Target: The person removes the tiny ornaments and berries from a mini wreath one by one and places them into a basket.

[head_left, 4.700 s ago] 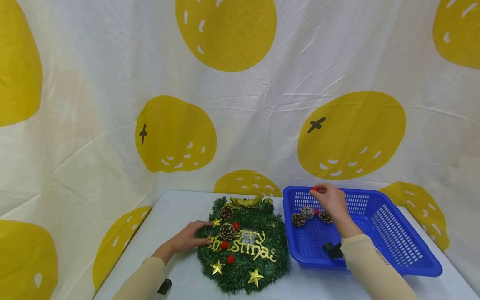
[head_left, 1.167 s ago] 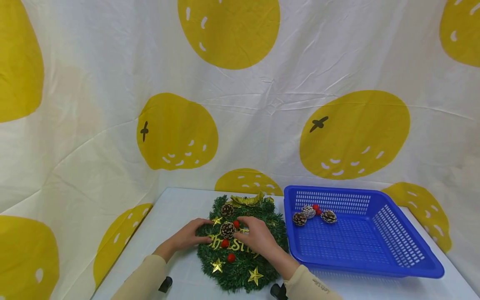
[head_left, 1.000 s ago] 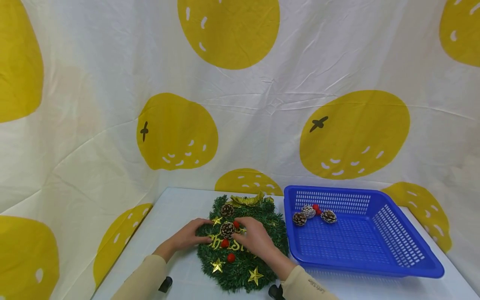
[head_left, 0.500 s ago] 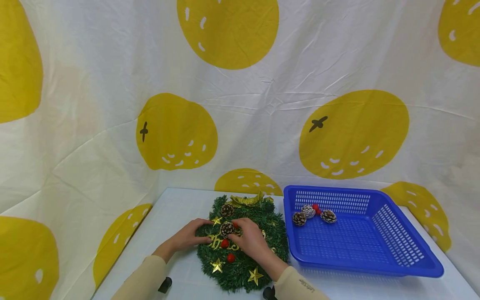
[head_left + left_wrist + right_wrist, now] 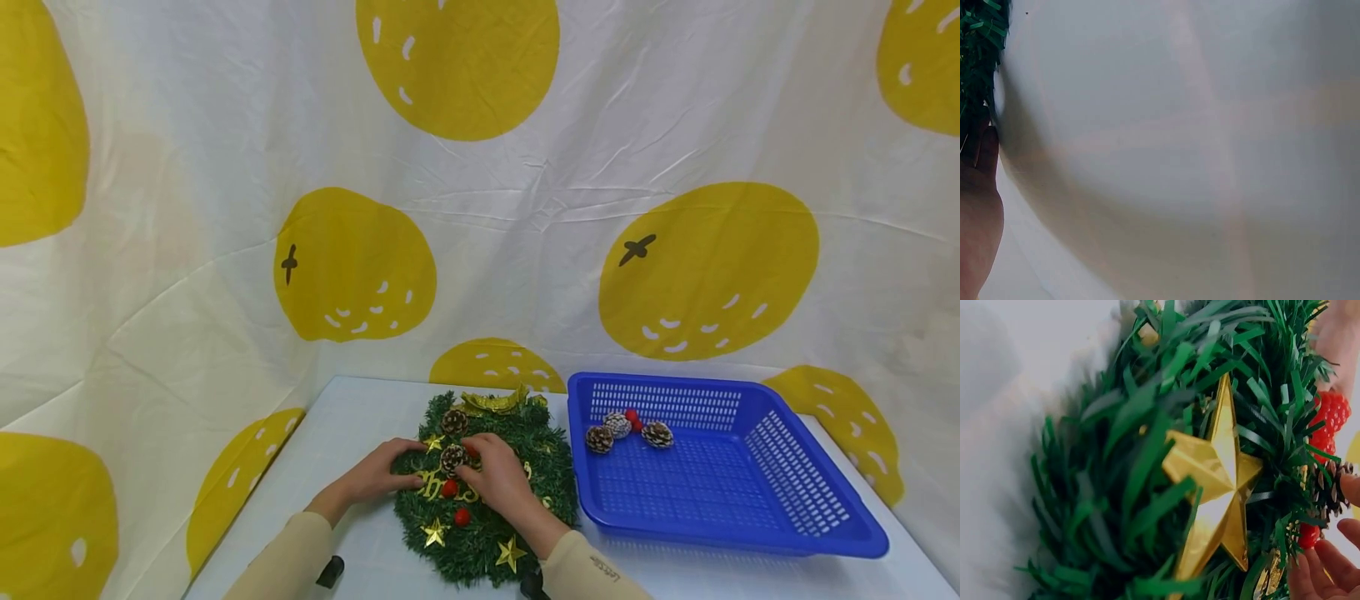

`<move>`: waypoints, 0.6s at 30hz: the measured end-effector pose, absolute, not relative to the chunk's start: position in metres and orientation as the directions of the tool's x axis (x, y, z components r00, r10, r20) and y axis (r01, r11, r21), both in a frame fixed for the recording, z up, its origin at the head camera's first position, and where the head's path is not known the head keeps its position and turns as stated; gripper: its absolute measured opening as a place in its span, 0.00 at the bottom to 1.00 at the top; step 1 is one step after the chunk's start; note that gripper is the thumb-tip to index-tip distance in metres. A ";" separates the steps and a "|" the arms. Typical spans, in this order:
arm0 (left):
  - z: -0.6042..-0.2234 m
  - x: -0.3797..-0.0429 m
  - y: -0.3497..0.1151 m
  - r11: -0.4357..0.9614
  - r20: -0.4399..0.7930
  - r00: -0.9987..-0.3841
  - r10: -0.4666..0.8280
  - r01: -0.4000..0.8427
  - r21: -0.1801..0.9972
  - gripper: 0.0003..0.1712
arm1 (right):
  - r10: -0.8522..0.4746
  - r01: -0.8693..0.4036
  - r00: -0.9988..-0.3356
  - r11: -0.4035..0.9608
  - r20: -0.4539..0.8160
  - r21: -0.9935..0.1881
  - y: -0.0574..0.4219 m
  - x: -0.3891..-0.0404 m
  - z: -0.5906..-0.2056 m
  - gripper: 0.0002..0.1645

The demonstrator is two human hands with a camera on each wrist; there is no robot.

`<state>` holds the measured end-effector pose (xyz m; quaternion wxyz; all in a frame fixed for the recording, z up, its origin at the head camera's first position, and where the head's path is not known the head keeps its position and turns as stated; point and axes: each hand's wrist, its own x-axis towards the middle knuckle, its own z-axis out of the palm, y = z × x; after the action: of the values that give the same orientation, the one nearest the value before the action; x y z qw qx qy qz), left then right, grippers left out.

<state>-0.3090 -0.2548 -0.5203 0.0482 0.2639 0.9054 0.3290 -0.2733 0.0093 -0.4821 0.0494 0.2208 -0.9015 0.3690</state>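
A green tinsel wreath (image 5: pixel 483 550) lies on the table with gold "Christmas" lettering (image 5: pixel 427 483), gold stars (image 5: pixel 510 552), red berries (image 5: pixel 462 517) and two pine cones. My left hand (image 5: pixel 378 473) holds its left edge, thumb and fingers spread against the tinsel; in the left wrist view its fingers (image 5: pixel 985 150) meet the wreath's side. My right hand (image 5: pixel 501 475) is over the middle, thumb and forefinger at the right side of the lower pine cone (image 5: pixel 453 459), pinching it. In the right wrist view a fingertip overlaps that cone (image 5: pixel 1330 487), and a red berry (image 5: pixel 1309 535) sits beside the fingers.
A blue plastic basket (image 5: pixel 720 542) stands right of the wreath. In its back left corner lie pine cones (image 5: pixel 657 433) and two red berries (image 5: pixel 632 415). A gold ribbon bow (image 5: pixel 495 402) tops the wreath. A white cloth with yellow fruit hangs behind the white table (image 5: pixel 345 417).
My right hand left the basket, where it held a red berry, and came over the wreath; two berries now lie in the basket. It has since edged left onto the pine cone. My left hand stayed.
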 end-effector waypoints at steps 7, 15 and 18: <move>-0.519 -0.309 -0.254 0.642 0.096 -0.852 0.515 0.458 0.615 0.34 | -0.379 -0.473 -0.881 0.668 0.284 -0.575 0.009 -0.272 -0.482 0.25; -0.519 -0.309 -0.254 0.640 0.099 -0.848 0.521 0.465 0.612 0.34 | -0.399 -0.526 -0.850 0.682 0.344 -0.508 0.003 -0.275 -0.484 0.25; -0.520 -0.309 -0.255 0.640 0.097 -0.849 0.520 0.462 0.614 0.34 | -0.396 -0.515 -0.857 0.696 0.331 -0.501 0.001 -0.276 -0.484 0.26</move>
<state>-0.3092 -0.2549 -0.5203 0.0445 0.2715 0.9043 0.3264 -0.2756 0.0005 -0.4837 0.0990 0.2486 -0.9155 0.3004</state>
